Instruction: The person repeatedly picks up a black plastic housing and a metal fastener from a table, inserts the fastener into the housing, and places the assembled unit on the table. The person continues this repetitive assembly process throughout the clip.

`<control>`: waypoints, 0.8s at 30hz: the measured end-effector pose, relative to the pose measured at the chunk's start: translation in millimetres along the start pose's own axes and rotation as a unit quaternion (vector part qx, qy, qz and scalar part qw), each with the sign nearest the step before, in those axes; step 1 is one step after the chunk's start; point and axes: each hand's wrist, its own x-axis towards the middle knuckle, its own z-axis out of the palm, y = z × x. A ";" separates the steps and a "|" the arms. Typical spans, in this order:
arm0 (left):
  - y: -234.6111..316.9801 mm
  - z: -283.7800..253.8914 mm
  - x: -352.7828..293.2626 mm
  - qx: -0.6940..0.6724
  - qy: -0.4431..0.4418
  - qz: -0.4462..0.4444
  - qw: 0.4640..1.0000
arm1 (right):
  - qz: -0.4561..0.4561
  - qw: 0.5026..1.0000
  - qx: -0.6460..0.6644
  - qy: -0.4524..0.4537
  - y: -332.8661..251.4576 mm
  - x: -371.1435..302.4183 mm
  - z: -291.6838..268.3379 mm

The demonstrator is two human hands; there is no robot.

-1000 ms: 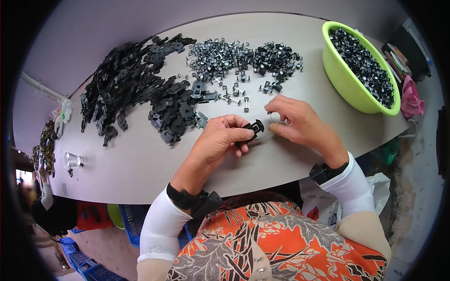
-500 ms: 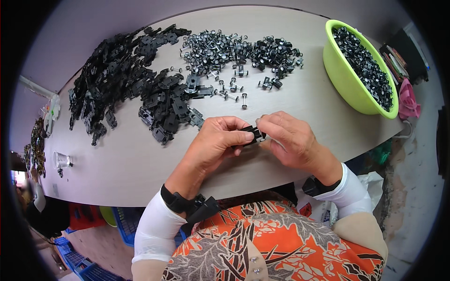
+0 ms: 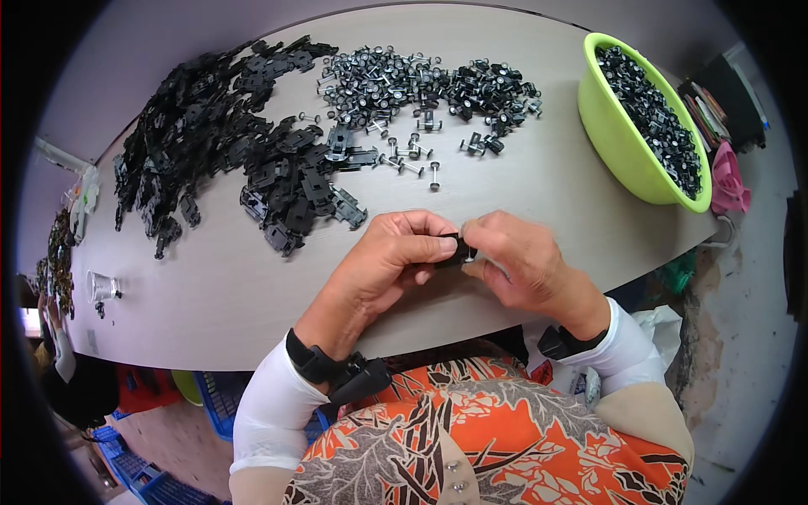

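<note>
My left hand point(image 3: 391, 257) pinches a small black plastic toy car chassis point(image 3: 450, 255) between thumb and fingers, above the near part of the table. At the chassis's right end, my right hand point(image 3: 518, 259) grips a small wheel axle point(image 3: 470, 253) between thumb and forefinger; the fingers partly hide it. Beyond my hands lie a few loose wheel axles point(image 3: 434, 176) and a heap of axles with black wheels point(image 3: 379, 84). Left of these spreads a big pile of flat black chassis point(image 3: 295, 189).
A lime green basin point(image 3: 593, 126) full of small black wheeled parts stands at the right of the table point(image 3: 185, 311). A clear cup point(image 3: 103, 287) is at the left. Blue crates point(image 3: 223, 404) sit below the edge. Another person's arm point(image 3: 63, 349) shows at far left.
The chassis is turned a little in my left hand, and my right fingers have closed in on its right end. The whole view has shifted slightly.
</note>
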 end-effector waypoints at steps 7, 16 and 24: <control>-3.4 0.5 1.9 0.019 -0.018 0.016 1.000 | -0.031 0.999 -0.024 0.037 -2.9 1.1 9.2; 4.9 -2.6 4.8 0.074 0.069 0.041 0.994 | 0.172 0.982 -0.073 -0.004 61.8 29.1 -28.9; 4.4 -1.9 4.5 0.079 0.076 0.060 0.992 | 0.166 0.977 -0.129 0.033 92.0 21.2 -27.8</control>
